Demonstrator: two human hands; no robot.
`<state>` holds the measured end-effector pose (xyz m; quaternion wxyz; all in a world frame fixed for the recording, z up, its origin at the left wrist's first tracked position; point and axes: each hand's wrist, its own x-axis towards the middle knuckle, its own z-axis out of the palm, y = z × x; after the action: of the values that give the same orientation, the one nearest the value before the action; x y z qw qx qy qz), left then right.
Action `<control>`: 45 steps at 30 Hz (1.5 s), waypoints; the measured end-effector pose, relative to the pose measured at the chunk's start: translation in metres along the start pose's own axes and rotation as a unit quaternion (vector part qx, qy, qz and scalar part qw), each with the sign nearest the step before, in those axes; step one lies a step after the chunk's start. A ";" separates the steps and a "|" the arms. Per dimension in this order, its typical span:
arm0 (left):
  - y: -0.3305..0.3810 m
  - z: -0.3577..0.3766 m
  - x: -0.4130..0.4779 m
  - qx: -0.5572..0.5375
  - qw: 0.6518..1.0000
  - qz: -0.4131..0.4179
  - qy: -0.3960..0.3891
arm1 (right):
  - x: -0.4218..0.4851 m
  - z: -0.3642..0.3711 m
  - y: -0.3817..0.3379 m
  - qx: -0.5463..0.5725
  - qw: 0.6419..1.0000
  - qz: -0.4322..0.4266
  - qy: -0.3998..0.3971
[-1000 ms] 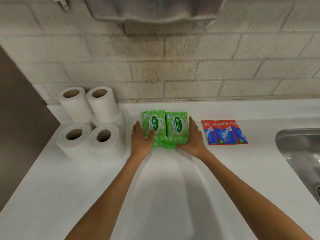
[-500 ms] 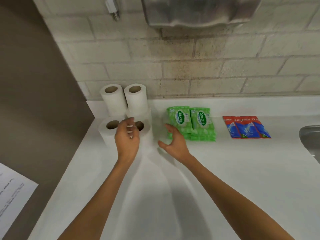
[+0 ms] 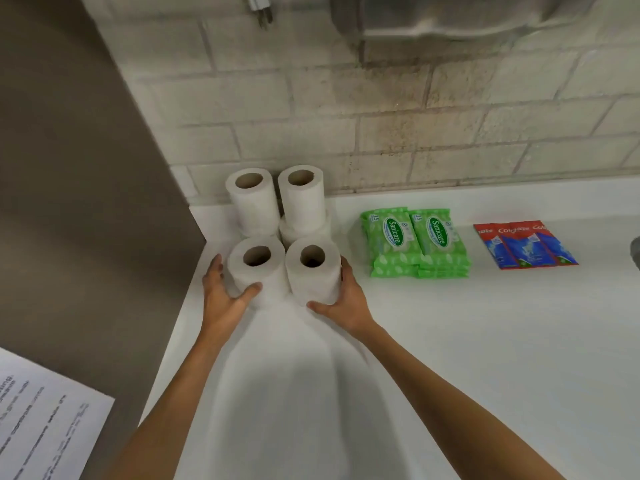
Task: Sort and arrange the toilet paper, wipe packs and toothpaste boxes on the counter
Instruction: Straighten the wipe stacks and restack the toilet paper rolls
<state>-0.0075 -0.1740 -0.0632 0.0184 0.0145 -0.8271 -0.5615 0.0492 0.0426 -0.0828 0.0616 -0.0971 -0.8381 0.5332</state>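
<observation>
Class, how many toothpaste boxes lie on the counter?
3, side by side right of the wipe packs: left toothpaste box, middle toothpaste box, right toothpaste box. More could hide underneath.

Two long, thin arms, bare all the way from the wrists down to the bottom of the view. Both the left arm (image 3: 166, 403) and the right arm (image 3: 450, 393) plain and smooth. A bare left hand (image 3: 221, 299) and a bare right hand (image 3: 348, 303) at the ends, with slim fingers and thumbs. Too small and blurry to make out the nails.
</observation>
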 end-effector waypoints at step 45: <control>0.157 -0.023 0.092 -0.053 0.980 0.158 0.105 | 0.102 -0.064 -0.150 0.040 0.972 -0.144 0.178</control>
<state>-0.0990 -0.1421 0.0922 0.1942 -0.0584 -0.7814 -0.5902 -0.0518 0.0611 0.0799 0.2902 -0.0662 -0.7965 0.5262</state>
